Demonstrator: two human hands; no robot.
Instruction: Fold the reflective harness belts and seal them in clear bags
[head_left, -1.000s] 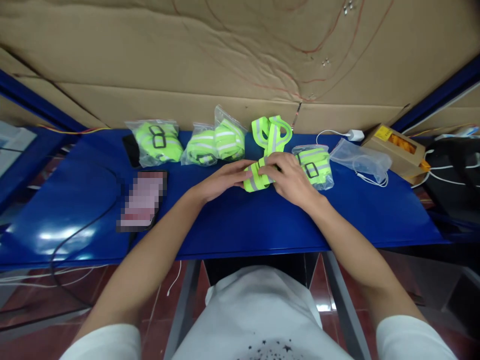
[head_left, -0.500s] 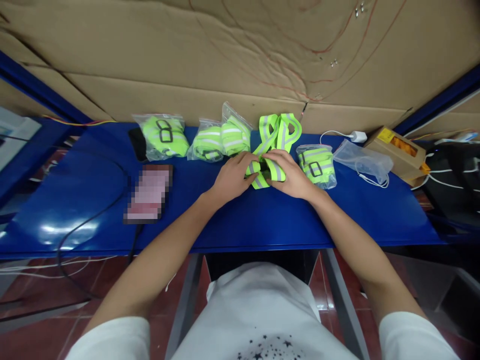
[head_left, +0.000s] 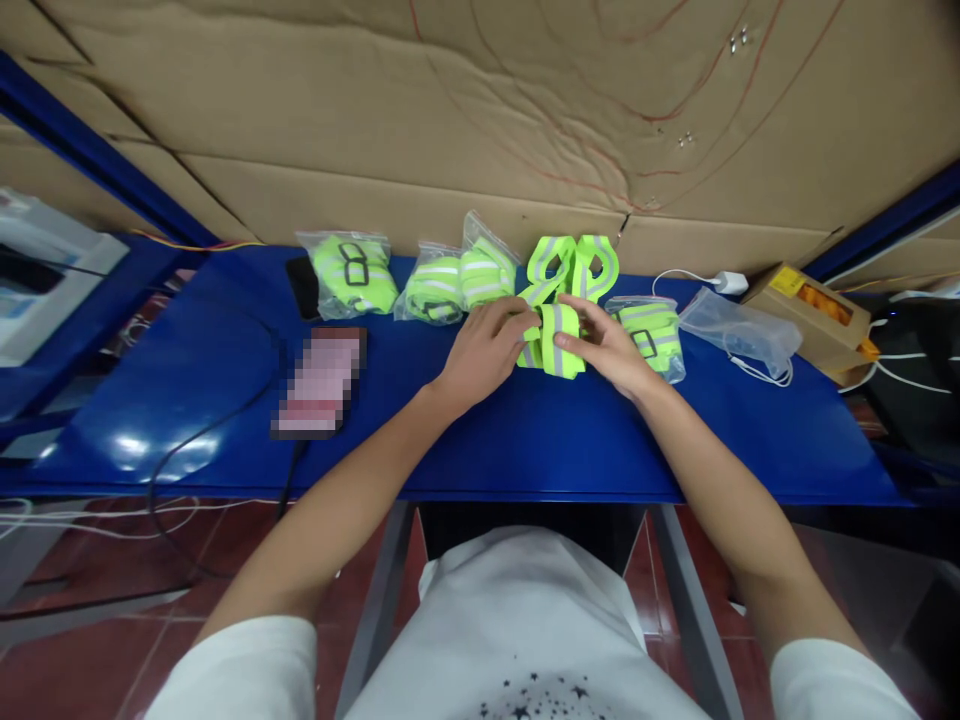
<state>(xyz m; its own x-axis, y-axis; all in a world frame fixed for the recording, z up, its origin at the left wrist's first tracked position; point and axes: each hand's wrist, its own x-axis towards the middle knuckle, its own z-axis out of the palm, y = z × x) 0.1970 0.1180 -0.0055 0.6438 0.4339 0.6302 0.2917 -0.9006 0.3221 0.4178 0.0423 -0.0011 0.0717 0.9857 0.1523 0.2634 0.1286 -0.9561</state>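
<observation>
A neon-yellow reflective strap (head_left: pixel 561 345) with a grey stripe lies partly rolled between my hands, its loose loops spreading toward the cardboard behind. My left hand (head_left: pixel 491 345) is closed on the strap's left side, with the fingertips partly hidden by the band. On the other side, my right hand (head_left: pixel 604 345) grips the rolled part between thumb and fingers. Just right of that hand is a clear bag (head_left: pixel 651 335) holding a folded strap with a black buckle. Two more bagged straps, a flat one (head_left: pixel 435 290) and an upright one (head_left: pixel 486 270), sit behind my left hand.
Another bagged strap (head_left: pixel 352 272) lies at the back left beside a black object (head_left: pixel 302 288). A phone (head_left: pixel 321 382) rests nearer. At right are a white charger (head_left: pixel 730 284), a clear pouch (head_left: pixel 742 330) and a cardboard box (head_left: pixel 806 315). A cardboard wall (head_left: pixel 420 200) stands behind the blue table (head_left: pixel 525 455).
The strap between my hands has turned, so its wide striped face now shows upright. My right hand has shifted around its right side. The whole view has moved slightly.
</observation>
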